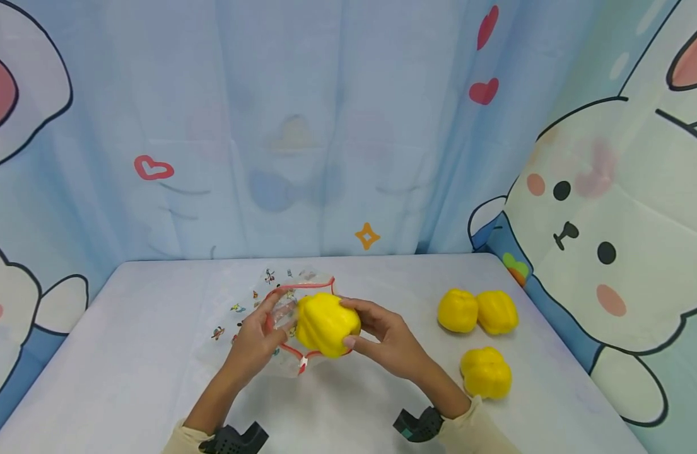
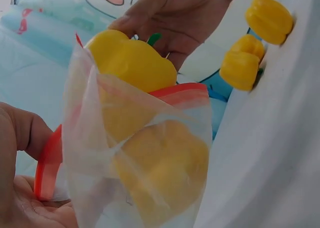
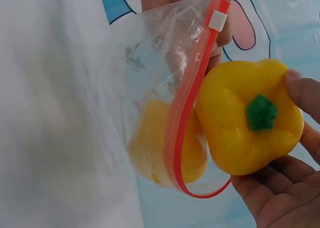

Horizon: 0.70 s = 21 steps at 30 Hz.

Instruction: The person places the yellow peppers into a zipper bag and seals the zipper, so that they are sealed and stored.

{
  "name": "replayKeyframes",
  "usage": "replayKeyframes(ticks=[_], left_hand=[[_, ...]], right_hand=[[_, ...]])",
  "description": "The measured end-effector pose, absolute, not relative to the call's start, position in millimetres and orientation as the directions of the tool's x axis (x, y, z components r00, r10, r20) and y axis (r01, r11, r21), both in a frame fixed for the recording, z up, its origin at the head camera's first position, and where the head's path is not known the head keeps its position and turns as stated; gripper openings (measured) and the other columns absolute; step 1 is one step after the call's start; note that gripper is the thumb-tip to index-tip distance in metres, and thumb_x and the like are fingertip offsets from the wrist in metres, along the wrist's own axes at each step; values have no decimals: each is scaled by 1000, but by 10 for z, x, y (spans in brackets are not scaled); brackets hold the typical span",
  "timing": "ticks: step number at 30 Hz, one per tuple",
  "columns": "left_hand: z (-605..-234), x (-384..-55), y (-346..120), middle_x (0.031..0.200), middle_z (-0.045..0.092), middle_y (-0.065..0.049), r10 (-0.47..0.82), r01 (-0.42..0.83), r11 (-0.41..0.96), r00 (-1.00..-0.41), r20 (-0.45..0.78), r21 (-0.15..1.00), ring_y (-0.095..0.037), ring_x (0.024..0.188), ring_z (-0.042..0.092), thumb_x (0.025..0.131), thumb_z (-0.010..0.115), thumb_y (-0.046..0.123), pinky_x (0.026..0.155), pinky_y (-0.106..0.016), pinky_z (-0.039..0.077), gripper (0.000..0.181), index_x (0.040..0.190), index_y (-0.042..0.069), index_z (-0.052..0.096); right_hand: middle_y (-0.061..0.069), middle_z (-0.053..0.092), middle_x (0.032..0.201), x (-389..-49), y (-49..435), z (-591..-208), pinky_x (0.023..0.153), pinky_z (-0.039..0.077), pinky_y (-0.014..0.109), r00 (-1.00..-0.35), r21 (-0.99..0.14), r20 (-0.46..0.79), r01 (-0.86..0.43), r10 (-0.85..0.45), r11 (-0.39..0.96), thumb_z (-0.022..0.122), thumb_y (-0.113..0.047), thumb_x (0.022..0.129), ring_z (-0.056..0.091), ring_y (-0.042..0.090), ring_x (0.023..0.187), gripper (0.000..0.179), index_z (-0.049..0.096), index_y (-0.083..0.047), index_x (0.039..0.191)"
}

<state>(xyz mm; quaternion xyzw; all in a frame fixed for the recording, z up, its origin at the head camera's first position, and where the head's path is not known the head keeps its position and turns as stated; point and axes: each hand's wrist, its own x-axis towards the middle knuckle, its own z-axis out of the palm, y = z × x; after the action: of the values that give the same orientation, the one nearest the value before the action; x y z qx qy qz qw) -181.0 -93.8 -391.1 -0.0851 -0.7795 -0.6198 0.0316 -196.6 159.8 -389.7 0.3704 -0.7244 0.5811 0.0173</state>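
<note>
A white table point(image 1: 98, 391) carries a clear bag point(image 1: 240, 304). The left hand point(image 1: 256, 343) pinches the bag's red rim point(image 3: 186, 103), which seems to keep the mouth wide. At that mouth, the right hand point(image 1: 390, 334) grips a yellow pepper point(image 1: 325, 325) from its outer side, leaving the inward face unblocked. A second pepper point(image 2: 162, 163) sits inside; three loose peppers point(image 1: 487, 373) lie near the right edge, tabletop between them and the bag.
</note>
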Motion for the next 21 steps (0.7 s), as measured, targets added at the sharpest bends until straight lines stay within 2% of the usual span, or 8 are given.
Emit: replayKeyframes(ticks=[6, 8, 10, 12, 13, 16, 19, 21], left_hand=[[-3932, -1819, -946, 141, 47, -19, 122, 221, 275, -973, 194, 936, -15, 55, 48, 82, 57, -3, 54, -19, 50, 71, 150, 2, 35], [-3927, -1815, -941, 128, 54, -22, 126, 224, 302, -973, 194, 927, -12, 45, 38, 82, 57, -2, 50, -18, 47, 71, 149, 1, 34], [-3918, -1810, -934, 119, 56, -22, 128, 226, 323, -973, 194, 919, -11, 43, 37, 82, 58, -2, 51, -18, 48, 72, 149, 0, 34], [-3912, -1805, -927, 125, 55, -22, 123, 228, 343, -973, 197, 911, -12, 46, 38, 82, 59, -2, 55, -19, 51, 71, 149, -1, 34], [-3905, -1800, -925, 117, 57, -22, 124, 233, 351, -972, 201, 907, -15, 44, 36, 82, 59, -1, 56, -21, 52, 71, 148, -1, 35], [-3901, -1798, -925, 138, 49, -21, 120, 254, 370, -967, 225, 894, -25, 76, 61, 82, 60, -2, 77, -31, 57, 69, 147, -2, 37], [-3899, -1794, -929, 144, 44, -21, 126, 265, 380, -964, 235, 886, -34, 112, 56, 82, 60, -3, 87, -39, 54, 68, 146, -2, 38], [-3901, -1803, -934, 150, 37, -19, 132, 255, 379, -966, 221, 889, -31, 107, 57, 82, 59, -3, 84, -35, 56, 69, 147, -1, 37]], right_hand=[[11, 48, 144, -1976, 1553, -3939, 99, 45, 37, -731, -808, 475, -583, -490, 86, 67, -1, 89, 50, 28, 127, 53, 50, -3, 139], [12, 48, 144, -1977, 1527, -3945, 100, 43, 37, -727, -792, 494, -602, -478, 98, 67, 0, 89, 48, 30, 129, 52, 52, -1, 138], [14, 48, 143, -1977, 1499, -3948, 100, 43, 38, -725, -778, 510, -618, -464, 110, 67, 1, 88, 47, 31, 129, 50, 54, 0, 136], [15, 48, 142, -1976, 1472, -3946, 100, 43, 37, -725, -763, 524, -633, -447, 132, 67, 3, 87, 48, 32, 129, 48, 56, 1, 134], [16, 48, 142, -1976, 1461, -3949, 100, 43, 37, -724, -754, 531, -641, -441, 145, 67, 5, 87, 48, 33, 128, 47, 57, 2, 132], [21, 49, 139, -1976, 1434, -3956, 98, 44, 39, -720, -734, 545, -657, -429, 170, 68, 10, 84, 49, 36, 126, 47, 57, 7, 130], [25, 48, 138, -1973, 1411, -3958, 97, 45, 44, -713, -719, 553, -670, -431, 186, 68, 12, 82, 50, 40, 124, 48, 56, 10, 128], [25, 48, 138, -1971, 1400, -3958, 96, 45, 44, -716, -717, 551, -669, -427, 197, 69, 10, 83, 50, 39, 124, 48, 56, 10, 129]])
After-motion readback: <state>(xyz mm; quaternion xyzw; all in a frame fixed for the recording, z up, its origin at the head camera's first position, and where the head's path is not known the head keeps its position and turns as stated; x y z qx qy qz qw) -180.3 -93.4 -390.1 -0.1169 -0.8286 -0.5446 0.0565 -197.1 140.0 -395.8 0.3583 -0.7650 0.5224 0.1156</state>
